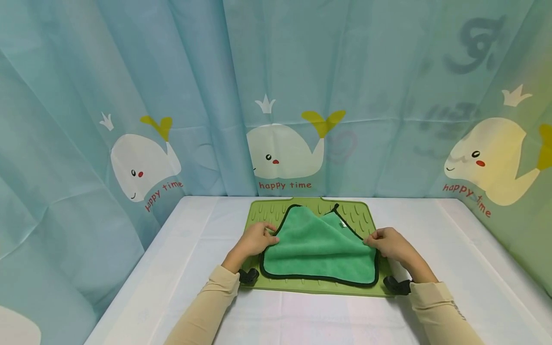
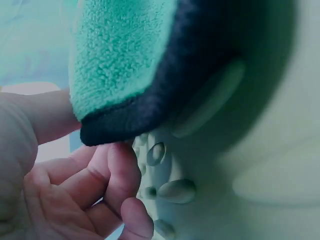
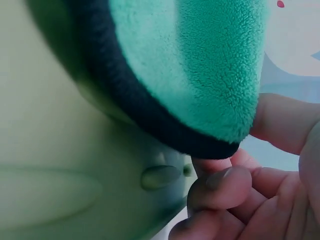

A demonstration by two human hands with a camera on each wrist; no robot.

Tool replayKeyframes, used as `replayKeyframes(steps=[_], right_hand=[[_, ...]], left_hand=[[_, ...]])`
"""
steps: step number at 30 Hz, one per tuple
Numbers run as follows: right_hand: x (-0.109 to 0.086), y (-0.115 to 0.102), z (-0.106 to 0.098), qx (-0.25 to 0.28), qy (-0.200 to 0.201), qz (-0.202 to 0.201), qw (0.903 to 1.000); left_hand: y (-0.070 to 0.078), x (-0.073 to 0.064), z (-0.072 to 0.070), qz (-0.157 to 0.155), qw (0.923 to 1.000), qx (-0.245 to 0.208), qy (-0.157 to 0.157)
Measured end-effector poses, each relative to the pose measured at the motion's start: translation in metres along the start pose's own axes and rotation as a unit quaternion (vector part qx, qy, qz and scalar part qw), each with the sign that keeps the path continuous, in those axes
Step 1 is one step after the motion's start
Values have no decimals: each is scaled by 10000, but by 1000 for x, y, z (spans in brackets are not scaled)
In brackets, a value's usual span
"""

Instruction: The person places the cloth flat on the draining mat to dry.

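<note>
A green plush cloth [image 1: 319, 254] with black edging lies over a green ridged mat [image 1: 302, 286]. Its far part is raised into a fold, and a small black loop and white tag show at the far right. My left hand [image 1: 256, 238] pinches the cloth's left edge between thumb and fingers; the left wrist view shows the black edging [image 2: 112, 122] in that pinch. On the opposite side my right hand [image 1: 388, 243] pinches the right edge, and the right wrist view shows the plush [image 3: 220, 75] between thumb and fingers.
The mat lies on a white-covered table [image 1: 172, 268]. Behind and at both sides hangs a blue-green curtain [image 1: 207, 72] printed with whales. Black wrist-worn devices [image 1: 248, 276] sit beneath both wrists, close over the mat's near corners.
</note>
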State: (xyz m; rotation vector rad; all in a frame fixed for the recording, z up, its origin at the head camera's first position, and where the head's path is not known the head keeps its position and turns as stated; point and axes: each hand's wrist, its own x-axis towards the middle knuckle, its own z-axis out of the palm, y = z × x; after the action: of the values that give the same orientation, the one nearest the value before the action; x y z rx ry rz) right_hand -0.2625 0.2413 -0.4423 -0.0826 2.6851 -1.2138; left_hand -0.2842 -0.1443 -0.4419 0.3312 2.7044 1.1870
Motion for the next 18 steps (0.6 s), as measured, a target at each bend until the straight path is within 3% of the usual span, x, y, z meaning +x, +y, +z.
replayKeyframes(steps=[11, 18], right_hand=[[-1, -2, -3, 7, 75, 21, 10000], [-1, 1, -4, -142, 43, -12, 9999]], left_hand=[[-2, -1, -8, -388, 9972, -619, -142], [-3, -1, -9, -440, 9968, -658, 108]])
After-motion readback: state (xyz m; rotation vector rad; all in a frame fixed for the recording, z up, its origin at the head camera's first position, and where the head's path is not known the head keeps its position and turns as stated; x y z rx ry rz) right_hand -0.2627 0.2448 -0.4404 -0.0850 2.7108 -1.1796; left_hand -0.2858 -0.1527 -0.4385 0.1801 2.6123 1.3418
